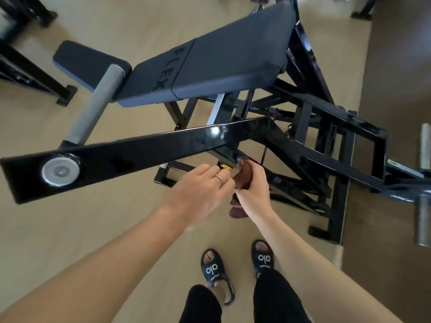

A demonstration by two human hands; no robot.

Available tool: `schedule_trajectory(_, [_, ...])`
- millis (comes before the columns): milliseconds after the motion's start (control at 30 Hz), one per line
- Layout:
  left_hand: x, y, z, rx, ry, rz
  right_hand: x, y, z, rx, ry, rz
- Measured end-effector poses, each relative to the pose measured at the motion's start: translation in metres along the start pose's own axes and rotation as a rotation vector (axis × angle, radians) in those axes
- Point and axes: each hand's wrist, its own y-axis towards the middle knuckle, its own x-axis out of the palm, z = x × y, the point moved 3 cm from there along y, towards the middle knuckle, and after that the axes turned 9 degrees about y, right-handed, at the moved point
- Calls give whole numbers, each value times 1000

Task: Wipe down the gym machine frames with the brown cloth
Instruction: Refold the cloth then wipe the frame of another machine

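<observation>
The brown cloth (243, 176) is sitting bunched in the right hand (253, 192), whose fingers are curling round it and grasping it, while a loose end is hanging down below the hand. The cloth is lying just under the glossy black frame arm (144, 145), close to the point where that arm is meeting the lower bars of the gym machine frame (310, 127). A small yellow label (225, 166) on the frame is showing just beside the cloth. The left hand (200, 190), wearing a ring (220, 179), is reaching in beside the right one with its fingertips at the cloth's edge; whether they are pinching the fabric I cannot tell. The frame arm is ending at the left in a round silver cap (60, 170), and a grey padded roller (98, 103) is rising from it toward the dark padded bench (210, 66), which is bearing the letters FLEX. The person is standing on a tan floor (46, 229) in black slides (213, 268).
</observation>
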Motion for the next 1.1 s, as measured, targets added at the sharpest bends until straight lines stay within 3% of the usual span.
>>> schedule_trajectory(133, [55, 3, -24, -425, -196, -234, 7, 1, 3, -122, -75, -56])
schedule_trajectory(333, [138, 52, -59, -906, -545, -108, 20, 36, 5, -426, -196, -170])
schedule_trajectory(467, [176, 84, -66, -901, -721, 52, 30, 60, 8, -610, -307, -172])
schedule_trajectory(567, [198, 97, -57, -914, -672, 202, 47, 73, 20, -655, -365, -150])
schedule_trajectory(700, [211, 99, -51, -970, -842, 592, 69, 87, 44, -730, -485, -140])
schedule_trajectory(833, [223, 99, -41, -954, -966, 837, 71, 98, 56, -819, -467, -109])
schedule_trajectory(1100, [249, 109, -44, -993, -812, 1187, 72, 111, 55, -911, -477, -188])
